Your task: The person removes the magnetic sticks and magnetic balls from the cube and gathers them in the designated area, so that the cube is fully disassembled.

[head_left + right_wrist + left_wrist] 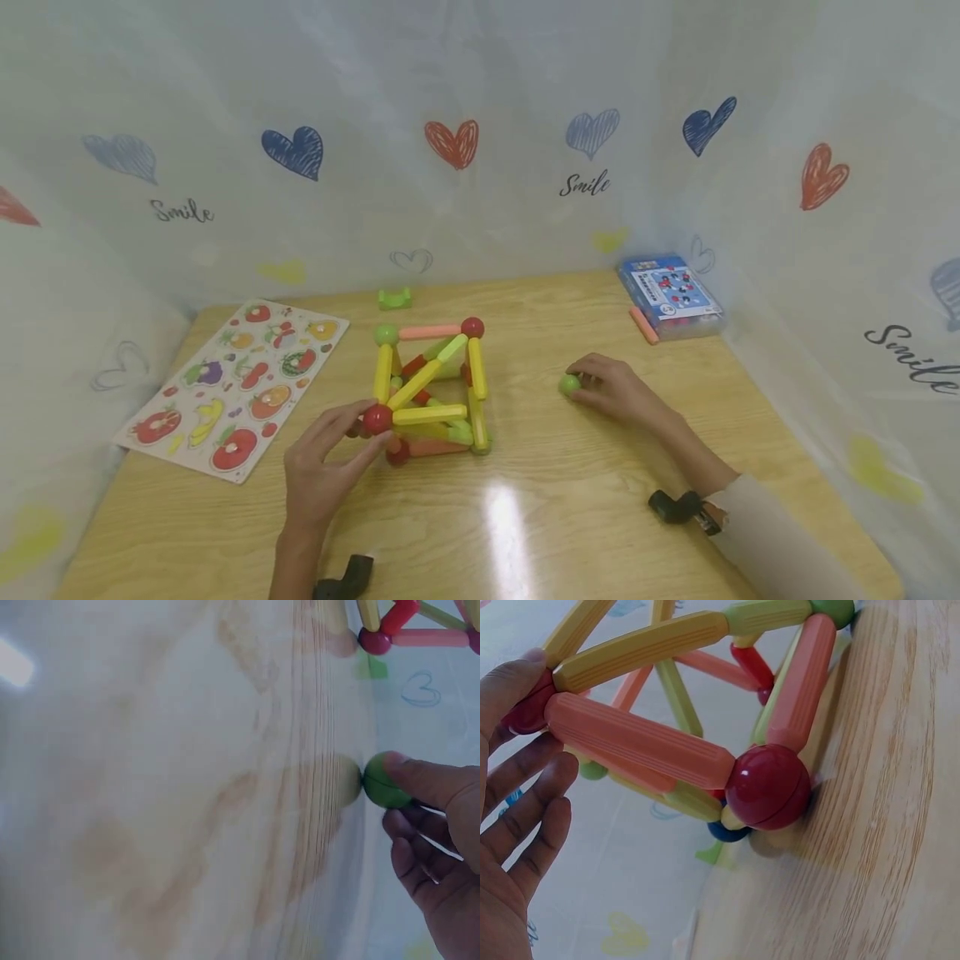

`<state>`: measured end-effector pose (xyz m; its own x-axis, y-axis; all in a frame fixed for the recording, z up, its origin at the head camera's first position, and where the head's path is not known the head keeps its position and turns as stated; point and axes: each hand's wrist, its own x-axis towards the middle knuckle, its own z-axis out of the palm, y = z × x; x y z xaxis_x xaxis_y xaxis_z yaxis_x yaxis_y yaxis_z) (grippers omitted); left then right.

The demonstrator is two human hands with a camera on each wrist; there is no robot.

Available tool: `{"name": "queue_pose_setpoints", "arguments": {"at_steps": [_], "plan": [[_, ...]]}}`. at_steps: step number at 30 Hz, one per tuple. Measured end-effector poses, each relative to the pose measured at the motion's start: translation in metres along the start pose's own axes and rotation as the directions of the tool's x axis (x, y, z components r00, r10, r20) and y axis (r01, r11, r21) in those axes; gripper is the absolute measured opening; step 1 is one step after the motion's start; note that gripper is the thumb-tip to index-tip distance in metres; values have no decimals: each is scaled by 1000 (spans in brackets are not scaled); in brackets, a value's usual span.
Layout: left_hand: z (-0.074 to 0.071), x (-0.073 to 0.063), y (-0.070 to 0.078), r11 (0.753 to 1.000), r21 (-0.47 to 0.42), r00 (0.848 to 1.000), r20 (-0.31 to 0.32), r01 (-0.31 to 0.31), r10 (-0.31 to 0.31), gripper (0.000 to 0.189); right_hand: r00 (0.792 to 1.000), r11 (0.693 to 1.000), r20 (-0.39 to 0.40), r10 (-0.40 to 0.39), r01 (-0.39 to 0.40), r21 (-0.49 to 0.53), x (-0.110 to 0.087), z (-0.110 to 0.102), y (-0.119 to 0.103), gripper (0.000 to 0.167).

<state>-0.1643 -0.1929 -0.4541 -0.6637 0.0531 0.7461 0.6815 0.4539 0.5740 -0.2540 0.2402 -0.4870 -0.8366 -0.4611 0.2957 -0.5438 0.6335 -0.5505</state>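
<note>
A cube-like frame of yellow, green and salmon magnetic rods (431, 414) joined by balls stands on the table. With thumb and fingers, my left hand (322, 462) pinches the red ball (377, 419) at its upper near-left corner. In the left wrist view, a salmon rod (641, 742) runs from that corner down to another red ball (768, 787) at the tabletop. Off to the right of the frame, my right hand (618, 392) pinches a green ball (568, 384) between thumb and fingers, right at the table surface in the right wrist view.
A fruit picture board (247, 375) lies at the left. Behind the frame sits a small green piece (395, 298). At the back right are a blue toy box (671, 296) and a loose salmon rod (643, 325). A printed curtain (510, 217) hangs around the wooden table (585, 517).
</note>
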Motion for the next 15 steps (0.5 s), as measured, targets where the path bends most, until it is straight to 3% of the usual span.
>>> {"name": "queue_pose_setpoints", "arguments": {"at_steps": [6,11,15], "plan": [[2,-2,-7,1000,5,1000,-5,-2,2,49,992,992,-34,121,-121,-15,38,13,3,29],[3,-7,-14,1000,20,1000,2,3,-3,54,987,989,-59,147,-146,21,74,28,11,33],[2,-5,-11,1000,2,1000,-3,-14,14,52,983,984,-73,168,-164,66,104,41,13,35]]}}
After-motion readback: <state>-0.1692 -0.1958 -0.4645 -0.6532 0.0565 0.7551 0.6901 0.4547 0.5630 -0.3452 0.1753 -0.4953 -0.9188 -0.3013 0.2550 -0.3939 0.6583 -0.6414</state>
